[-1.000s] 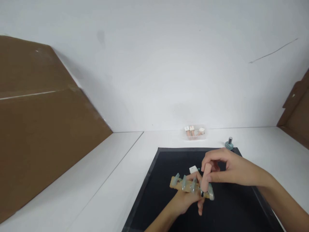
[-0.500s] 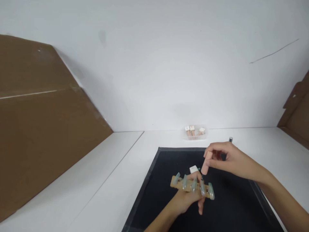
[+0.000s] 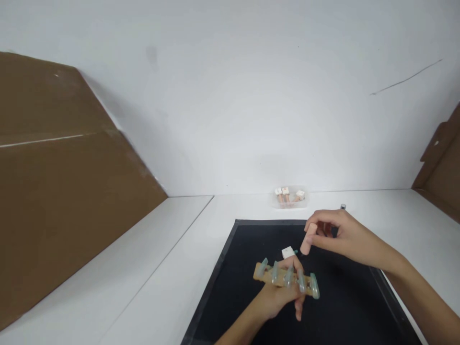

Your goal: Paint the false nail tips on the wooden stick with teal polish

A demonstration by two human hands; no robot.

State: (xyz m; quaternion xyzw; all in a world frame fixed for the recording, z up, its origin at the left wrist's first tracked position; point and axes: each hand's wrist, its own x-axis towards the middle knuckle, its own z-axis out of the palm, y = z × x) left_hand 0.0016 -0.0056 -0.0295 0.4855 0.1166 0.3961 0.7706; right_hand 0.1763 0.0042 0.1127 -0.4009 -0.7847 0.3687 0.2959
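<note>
Over the mat [image 3: 258, 239]: close quarters, with the left hand [image 3: 282, 294] and right hand [image 3: 341, 237] near each other but apart.
Left hand: lower of the two, partly closed, fingers wrapped behind a tan strip [image 3: 281, 278] that hides much of the grip.
Strip: slightly tilted, right end lower, and five pale green nail tips [image 3: 289, 276] ride across it in a row!
Right hand: up and to the right, thumb and finger pinching a pink cylinder [image 3: 308, 239], the other fingers loosely curled.
Cylinder: leaning, top to the right, in the air beyond the strip and clear of it.
White block [image 3: 288, 252]: right at the left fingers; touching or not, can't tell.
Tub [image 3: 293, 205]: clear, past the mat's far edge, three white-topped pieces [image 3: 285, 191] inside.
Metal tip [image 3: 343, 207]: peeking over the right hand, the rest hidden.
Left flank: brown cardboard [image 3: 72, 167], slanting beside the white wall [image 3: 251, 96].
</note>
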